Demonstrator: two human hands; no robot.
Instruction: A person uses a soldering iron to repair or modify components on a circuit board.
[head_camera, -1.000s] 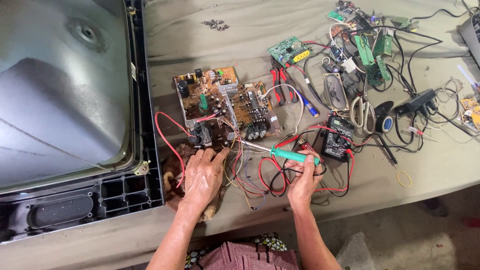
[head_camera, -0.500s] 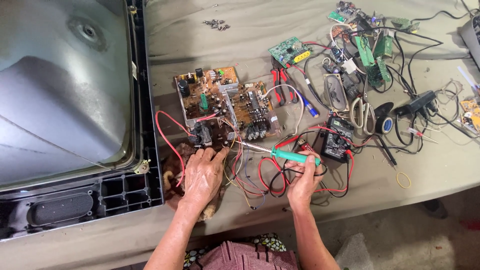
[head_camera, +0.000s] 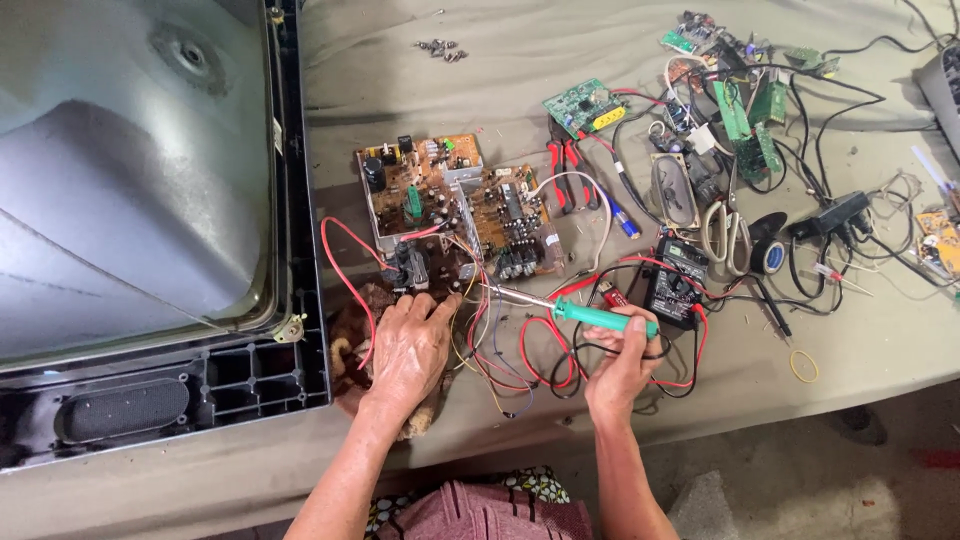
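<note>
A brown circuit board (head_camera: 455, 205) crowded with components lies on the grey cloth-covered table (head_camera: 480, 90). My left hand (head_camera: 412, 347) rests flat at the board's near edge, fingers touching the black part there, over a brown rag. My right hand (head_camera: 622, 362) grips a green-handled soldering iron (head_camera: 597, 317); its metal tip points left toward the board's near right corner, close to my left fingertips. Red, black and yellow wires (head_camera: 520, 350) tangle between my two hands.
A large grey picture tube in a black frame (head_camera: 150, 230) fills the left. A black multimeter (head_camera: 676, 281), red pliers (head_camera: 563, 175), scissors (head_camera: 725, 232), a tape roll (head_camera: 768, 256), green boards (head_camera: 585, 104) and cables lie right. Screws (head_camera: 440, 48) sit far back.
</note>
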